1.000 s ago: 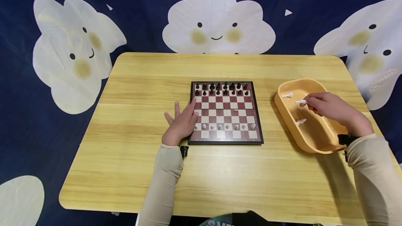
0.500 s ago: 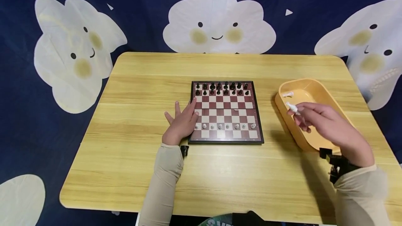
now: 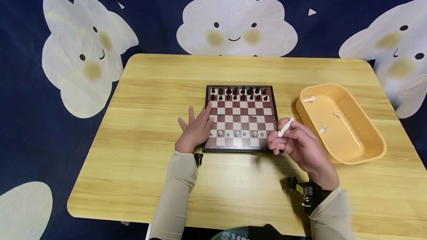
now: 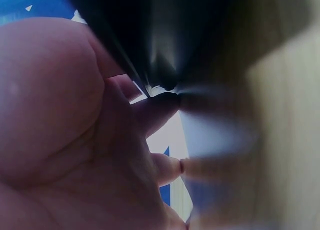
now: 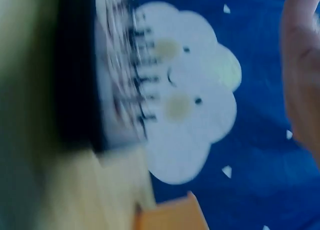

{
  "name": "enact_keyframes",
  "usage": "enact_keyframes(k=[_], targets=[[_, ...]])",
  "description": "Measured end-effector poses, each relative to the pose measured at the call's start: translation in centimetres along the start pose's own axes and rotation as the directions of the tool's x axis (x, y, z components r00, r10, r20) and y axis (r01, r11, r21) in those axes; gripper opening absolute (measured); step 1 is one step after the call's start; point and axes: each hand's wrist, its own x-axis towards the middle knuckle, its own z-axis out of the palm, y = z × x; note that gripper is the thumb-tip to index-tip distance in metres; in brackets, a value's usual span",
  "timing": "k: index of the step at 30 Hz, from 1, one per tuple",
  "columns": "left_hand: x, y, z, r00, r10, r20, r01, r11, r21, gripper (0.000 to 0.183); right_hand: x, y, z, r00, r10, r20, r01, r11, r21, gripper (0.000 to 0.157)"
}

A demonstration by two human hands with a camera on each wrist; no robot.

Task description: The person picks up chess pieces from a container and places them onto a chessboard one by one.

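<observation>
My left hand (image 3: 195, 130) rests against the left side of the chessboard (image 3: 237, 143), fingers spread and index finger lying over its edge. In the left wrist view my palm (image 4: 65, 140) is beside the board's dark side. Over the board's lower right corner, my right hand (image 3: 305, 149) pinches a white chess piece (image 3: 285, 127) between thumb and fingers, held tilted. Two rows of black pieces (image 3: 235, 92) stand at the far side. A row of white pawns (image 3: 236, 133) stands nearer me; my right hand covers its right end.
Right of the board sits a yellow-orange tub (image 3: 360, 140). Inside lie three white pieces, one at the far left (image 3: 309, 99). The wooden table (image 3: 140, 121) meets a dark blue curtain (image 3: 156, 17) with printed clouds.
My right hand has lifted the white chess piece out of the tub and carried it left to the board's right edge. The left hand has stayed on the board.
</observation>
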Motion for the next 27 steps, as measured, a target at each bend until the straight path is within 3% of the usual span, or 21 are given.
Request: enact_keyframes(k=[4, 10, 13, 16, 20, 23, 27], targets=[[0.0, 0.1, 0.0, 1.0, -0.002, 0.0, 0.002, 1.0, 0.009, 0.06, 0.5, 1.4, 0.2, 0.998, -0.014, -0.055, 0.027, 0.973, 0.231, 0.046], [0.0, 0.3, -0.1, 1.0, -0.004, 0.007, 0.003, 1.0, 0.028, 0.059, 0.6, 2.7, 0.4, 0.998, -0.024, -0.064, 0.045, 0.938, 0.345, 0.052], [-0.1, 0.3, -0.1, 1.0, -0.005, 0.005, 0.005, 0.999, 0.033, 0.059, 0.8, 3.3, 0.6, 0.997, -0.007, -0.08, 0.028, 0.963, 0.267, 0.055], [-0.1, 0.2, -0.1, 1.0, -0.01, 0.002, 0.009, 0.999, 0.032, 0.059, 1.0, 3.8, 1.0, 0.991, 0.01, -0.131, 0.002, 0.996, 0.091, 0.053], [-0.1, 0.3, -0.1, 1.0, -0.01, -0.002, 0.01, 1.0, 0.017, 0.059, 1.1, 4.2, 1.5, 0.988, -0.004, -0.157, -0.011, 0.995, -0.095, 0.045], [0.0, 0.3, 0.0, 1.0, -0.008, -0.004, 0.008, 1.0, 0.012, 0.059, 1.2, 4.5, 1.7, 0.992, -0.028, -0.125, 0.011, 0.99, -0.137, 0.043], [-0.1, 0.3, 0.0, 1.0, -0.014, -0.004, 0.014, 1.0, 0.011, 0.059, 1.3, 4.8, 2.0, 0.993, -0.068, -0.099, 0.056, 0.991, -0.121, 0.044]])
